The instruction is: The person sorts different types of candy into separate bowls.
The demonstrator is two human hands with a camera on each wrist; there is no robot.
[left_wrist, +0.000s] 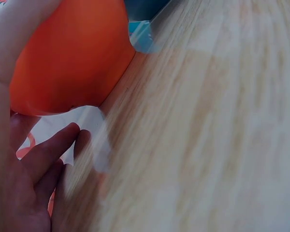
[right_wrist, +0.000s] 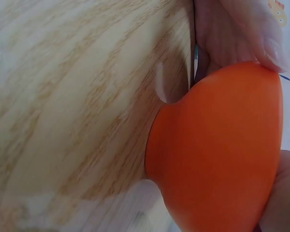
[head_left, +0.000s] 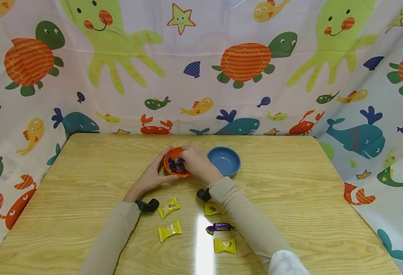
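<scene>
An orange bowl (head_left: 182, 174) stands on the table with several purple-wrapped candies (head_left: 176, 165) inside. My left hand (head_left: 154, 175) holds the bowl from its left side, thumb at the near rim and fingers around the far side. In the right wrist view, the left thumb (right_wrist: 273, 53) lies against the rim of the bowl (right_wrist: 217, 150). My right hand (head_left: 198, 163) reaches over the right rim with its fingertips down inside, by the candies. Those fingertips are hidden, so I cannot tell whether they pinch a candy.
A blue bowl (head_left: 224, 160) stands just right of the orange one. Nearer lie several yellow-wrapped candies (head_left: 169, 230) and one purple-wrapped candy (head_left: 222, 227). The right forearm partly covers a yellow candy (head_left: 213, 209). A patterned curtain (head_left: 173, 84) hangs behind the table (head_left: 284, 183).
</scene>
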